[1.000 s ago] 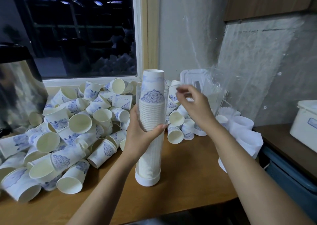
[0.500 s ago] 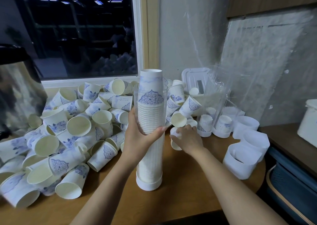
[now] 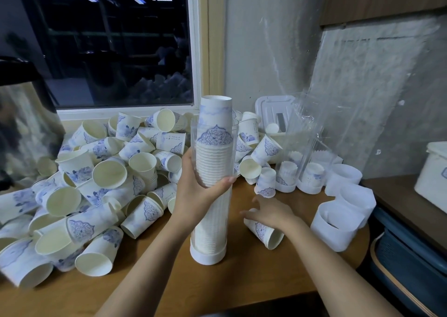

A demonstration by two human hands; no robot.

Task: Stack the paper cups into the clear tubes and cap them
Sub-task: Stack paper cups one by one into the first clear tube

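The clear tube (image 3: 210, 227) stands upright on the table (image 3: 145, 290), its foot seated in a white cap (image 3: 207, 256). The left hand (image 3: 200, 191) is wrapped round the tube at mid-height, thumb across the front and fingers curled behind, steadying it. Inside, a stack of paper cups (image 3: 212, 166) sits base-up and fills the tube; the top cup (image 3: 215, 109) pokes out above the rim.

The right hand (image 3: 273, 214) is low over the table at about 4 o'clock from the left hand. Its fingers are stretched out and spread, pointing toward 9 o'clock, and are closed round nothing visible. Its palm lies over a single paper cup (image 3: 267, 233); whether it touches the cup or hangs just above cannot be told. That cup lies on its side, its long axis running from the base at 10 o'clock to the mouth at 4 o'clock.

The right hand is by far the nearer to this cup, and the left is occupied. To join the stack, the cup would likely need gripping across its side, then lifting and turning mouth-down over the tube's top. With the top cup already proud of the rim, the tube looks close to full. The spare caps (image 3: 338, 224) sit at 3 o'clock, apart from the right hand. The heap of loose cups (image 3: 96, 183) lies at 9 o'clock.
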